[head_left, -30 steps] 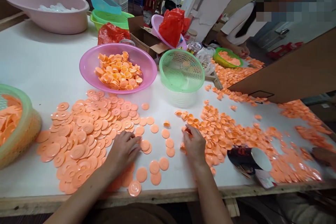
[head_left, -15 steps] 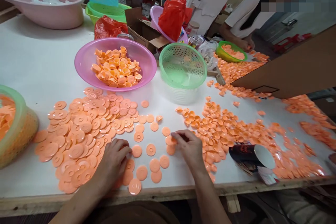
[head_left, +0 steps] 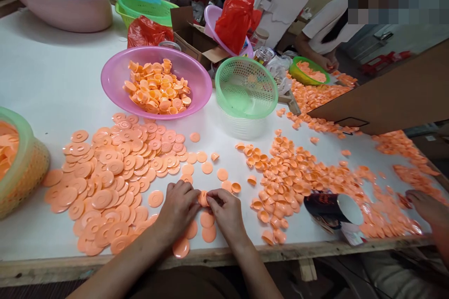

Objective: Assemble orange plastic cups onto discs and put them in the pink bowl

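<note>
At the near edge of the table [head_left: 70, 98], the left hand [head_left: 178, 209] and right hand [head_left: 227, 212] met, the fingertips of both pinching one small orange piece [head_left: 203, 198] above a few discs; whether it already had a disc joined to it could not be made out. Reckoned from there, loose discs [head_left: 105, 182] lay heaped at nine o'clock and loose cups [head_left: 284, 173] spread toward two and three. Judging by those heaps, much the greater part remained undone.

A green basket [head_left: 37, 163], also at nine, held flat orange pieces. At eleven stood a magenta basin [head_left: 115, 84] partly filled with cups, many apparently already joined to discs: the finished share, seemingly modest. At one o'clock a pale green colander [head_left: 228, 96] showed no heap inside.

Farther off, between one and two, a lime bowl [head_left: 301, 76] by a co-worker's hands [head_left: 330, 61] held orange pieces; toward half past ten a dusty-pink tub [head_left: 80, 15] contained whitish pieces.
</note>
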Demonstrator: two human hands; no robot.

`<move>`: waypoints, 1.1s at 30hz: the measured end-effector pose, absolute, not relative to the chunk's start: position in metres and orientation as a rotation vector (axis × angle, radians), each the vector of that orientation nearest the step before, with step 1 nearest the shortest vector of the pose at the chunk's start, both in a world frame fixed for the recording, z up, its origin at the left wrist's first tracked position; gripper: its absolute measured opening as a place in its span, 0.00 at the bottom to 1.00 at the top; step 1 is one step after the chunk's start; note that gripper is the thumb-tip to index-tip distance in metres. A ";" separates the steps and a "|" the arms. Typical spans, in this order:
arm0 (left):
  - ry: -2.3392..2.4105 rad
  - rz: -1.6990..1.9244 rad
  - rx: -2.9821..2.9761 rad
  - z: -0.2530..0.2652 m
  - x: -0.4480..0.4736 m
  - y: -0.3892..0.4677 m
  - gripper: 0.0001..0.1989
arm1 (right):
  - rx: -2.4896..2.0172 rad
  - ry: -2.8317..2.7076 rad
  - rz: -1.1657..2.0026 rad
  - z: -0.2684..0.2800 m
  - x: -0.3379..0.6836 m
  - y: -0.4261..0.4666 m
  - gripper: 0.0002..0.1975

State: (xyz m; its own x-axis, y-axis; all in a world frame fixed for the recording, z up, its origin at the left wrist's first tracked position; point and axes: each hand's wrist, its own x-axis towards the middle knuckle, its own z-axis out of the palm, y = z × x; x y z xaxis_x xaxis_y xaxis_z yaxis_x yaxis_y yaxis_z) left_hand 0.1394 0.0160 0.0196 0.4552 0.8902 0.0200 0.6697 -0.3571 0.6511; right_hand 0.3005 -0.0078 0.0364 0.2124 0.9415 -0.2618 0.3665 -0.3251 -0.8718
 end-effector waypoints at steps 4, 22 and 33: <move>1.296 0.504 2.141 0.019 0.138 0.014 0.05 | -1.892 -1.275 0.965 0.046 0.302 -0.006 0.07; 1.301 0.497 2.253 0.020 0.160 0.029 0.07 | -1.903 -1.158 0.980 0.034 0.306 0.003 0.10; 1.275 0.578 1.400 0.027 0.177 0.040 0.07 | -1.897 -1.388 0.832 0.034 0.305 0.000 0.08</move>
